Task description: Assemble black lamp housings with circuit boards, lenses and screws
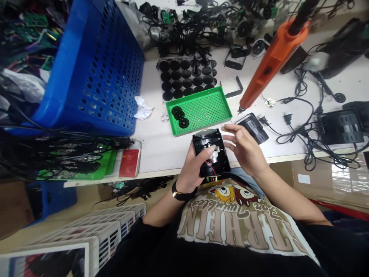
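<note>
My left hand (195, 170) grips a black plastic housing (211, 156) with red wires showing inside, held over the table's front edge close to my chest. My thumb lies across its open face. My right hand (244, 148) hovers just right of the housing with fingers spread and loosely curled, holding nothing. A green perforated tray (208, 109) with three black round discs (179, 115) lies just beyond the housing. A second black housing (255, 127) rests on the table behind my right hand.
An orange electric screwdriver (273, 57) hangs over the table at the right. Rows of black discs (184, 79) sit behind the tray. A blue crate (95, 65) stands at the left. Black cables (311, 142) and parts lie at right, white baskets (112, 231) below.
</note>
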The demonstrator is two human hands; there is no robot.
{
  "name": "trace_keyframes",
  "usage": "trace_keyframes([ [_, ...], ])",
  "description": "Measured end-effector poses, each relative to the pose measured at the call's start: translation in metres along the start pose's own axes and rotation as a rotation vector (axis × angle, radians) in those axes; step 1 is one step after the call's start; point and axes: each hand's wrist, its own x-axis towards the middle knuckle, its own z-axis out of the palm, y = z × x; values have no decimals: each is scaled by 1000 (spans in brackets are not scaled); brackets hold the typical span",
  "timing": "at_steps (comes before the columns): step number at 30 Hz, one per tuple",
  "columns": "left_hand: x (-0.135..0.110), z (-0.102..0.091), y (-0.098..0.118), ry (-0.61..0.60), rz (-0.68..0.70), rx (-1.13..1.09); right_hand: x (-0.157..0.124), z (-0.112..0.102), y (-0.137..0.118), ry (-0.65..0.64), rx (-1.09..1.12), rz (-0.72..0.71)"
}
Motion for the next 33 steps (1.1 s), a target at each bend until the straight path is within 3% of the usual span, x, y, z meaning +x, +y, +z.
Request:
trace_keyframes([
  [3,0,-1,-2,3,43,-5,-7,9,-3,-99,87,171],
  [6,-1,-2,-4,10,112,1,-13,20,-6,-187,139,205],
  [16,-8,5,-4,48,183,12,-15,37,-3,-247,67,80],
  [22,-4,-2,-10,16,260,-25,-17,40,1,-232,5,27],
  [29,-2,-7,-10,18,248,-36,-17,37,9,-237,-3,-5],
  [33,-1,-4,-8,89,232,-29,-15,30,8,-169,-259,-145],
])
